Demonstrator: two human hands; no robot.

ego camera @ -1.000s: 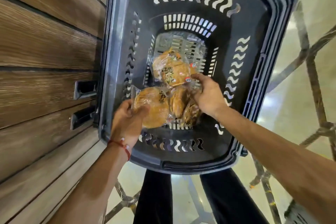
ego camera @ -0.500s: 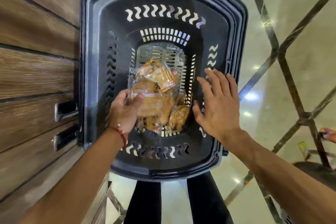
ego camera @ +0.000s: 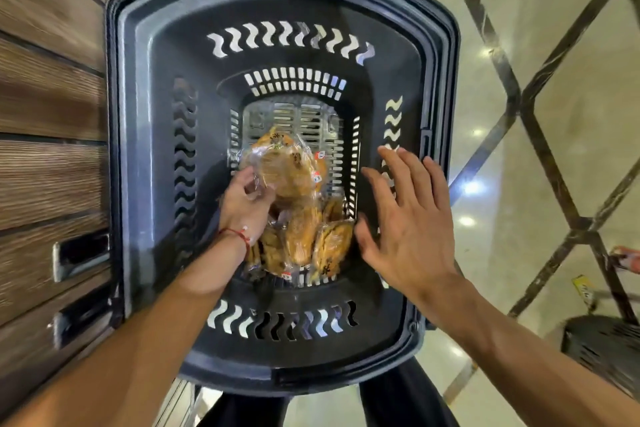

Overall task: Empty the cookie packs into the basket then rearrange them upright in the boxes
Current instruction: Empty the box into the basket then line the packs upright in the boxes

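A person's left hand (ego camera: pixel 247 204) pinched a clear-wrapped cookie pack (ego camera: pixel 287 172) by its near left edge above the floor of a dark slotted basket (ego camera: pixel 446 80), the round biscuit reaching away from the fingers toward the basket's far end. More packs (ego camera: pixel 304 239) lay heaped beneath it, toward the near right corner of the basket floor. The right hand (ego camera: pixel 408 218) hovered over the right wall, fingers straight and spread, gripping nothing. The packs looked light and brittle, their film slick and crinkly; a gentle hold across the flat faces or on the sealed wrapper edge, not a squeeze, would likely spare the biscuits. A wooden wall (ego camera: pixel 52 166) ran along the basket's left rim
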